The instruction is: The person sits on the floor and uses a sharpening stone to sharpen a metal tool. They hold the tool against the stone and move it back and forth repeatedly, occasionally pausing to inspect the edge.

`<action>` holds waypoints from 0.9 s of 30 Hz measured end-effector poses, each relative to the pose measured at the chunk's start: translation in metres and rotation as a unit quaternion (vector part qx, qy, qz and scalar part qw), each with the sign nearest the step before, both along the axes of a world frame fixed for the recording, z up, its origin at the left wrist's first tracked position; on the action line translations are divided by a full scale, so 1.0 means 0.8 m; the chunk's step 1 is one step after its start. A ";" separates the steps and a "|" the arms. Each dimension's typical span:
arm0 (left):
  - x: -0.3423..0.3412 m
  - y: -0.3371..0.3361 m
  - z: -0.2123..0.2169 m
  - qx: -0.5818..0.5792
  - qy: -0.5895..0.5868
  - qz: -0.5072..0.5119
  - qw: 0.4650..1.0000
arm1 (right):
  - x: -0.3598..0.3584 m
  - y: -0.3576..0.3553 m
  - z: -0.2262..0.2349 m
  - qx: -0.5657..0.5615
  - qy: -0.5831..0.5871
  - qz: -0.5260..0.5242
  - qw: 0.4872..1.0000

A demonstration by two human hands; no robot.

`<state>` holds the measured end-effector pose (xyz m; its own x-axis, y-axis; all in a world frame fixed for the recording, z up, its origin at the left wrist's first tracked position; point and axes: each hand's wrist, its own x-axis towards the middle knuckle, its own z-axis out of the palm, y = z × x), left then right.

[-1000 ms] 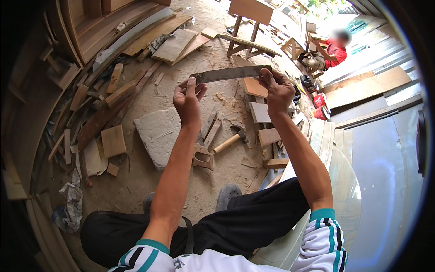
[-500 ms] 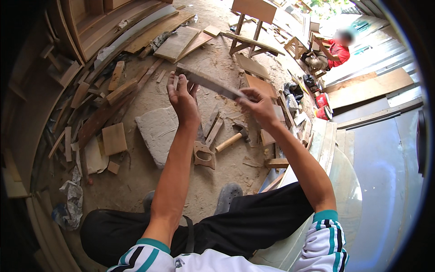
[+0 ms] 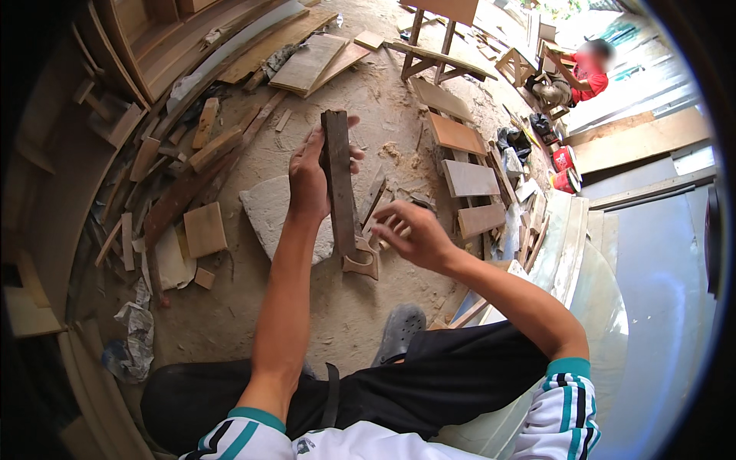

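My left hand grips a long dark wooden strip near its far end, thumb on one side and fingertips showing past the other. The strip points from the far side down toward my lap. Off the strip, to its right, my right hand hovers with its fingers curved and apart, holding nothing. Below the strip's near end lies a handsaw, its wooden handle showing while the strip covers part of the rest. A pale stone block rests on the ground behind my left forearm.
Wood offcuts and boards litter the ground at left. A row of planks runs along the right, near red cans. A wooden stand is at the back. A person in red sits at far right.
The wooden strip has swung from slanting across to pointing toward me, still in my left hand. My right hand has let go of it and moved down. The view has shifted slightly.
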<state>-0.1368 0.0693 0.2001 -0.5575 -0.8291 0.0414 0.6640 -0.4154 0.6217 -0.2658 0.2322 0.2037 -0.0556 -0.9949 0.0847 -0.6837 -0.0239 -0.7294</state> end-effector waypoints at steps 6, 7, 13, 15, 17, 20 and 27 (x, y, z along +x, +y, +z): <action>0.010 0.009 0.003 -0.044 -0.013 -0.041 0.998 | -0.008 -0.018 0.057 -0.110 -0.011 -0.061 0.992; 0.012 0.010 0.004 -0.052 -0.003 -0.044 0.998 | -0.007 -0.018 0.061 -0.111 -0.031 -0.071 0.991; 0.022 0.025 -0.003 -0.125 0.079 -0.115 0.982 | -0.001 -0.011 0.098 -0.131 -0.104 -0.058 0.984; 0.024 0.025 -0.004 -0.194 0.073 -0.125 0.970 | 0.000 -0.008 0.109 -0.127 -0.096 -0.038 0.986; 0.030 0.031 0.009 -0.218 0.019 -0.116 0.969 | -0.002 -0.004 0.108 -0.127 -0.083 -0.019 0.988; 0.039 0.033 0.020 -0.297 -0.080 -0.094 0.947 | -0.006 -0.001 0.102 -0.130 -0.060 0.002 0.990; 0.050 0.032 0.041 -0.418 -0.144 -0.030 0.896 | -0.003 0.002 0.101 -0.136 -0.072 0.009 0.988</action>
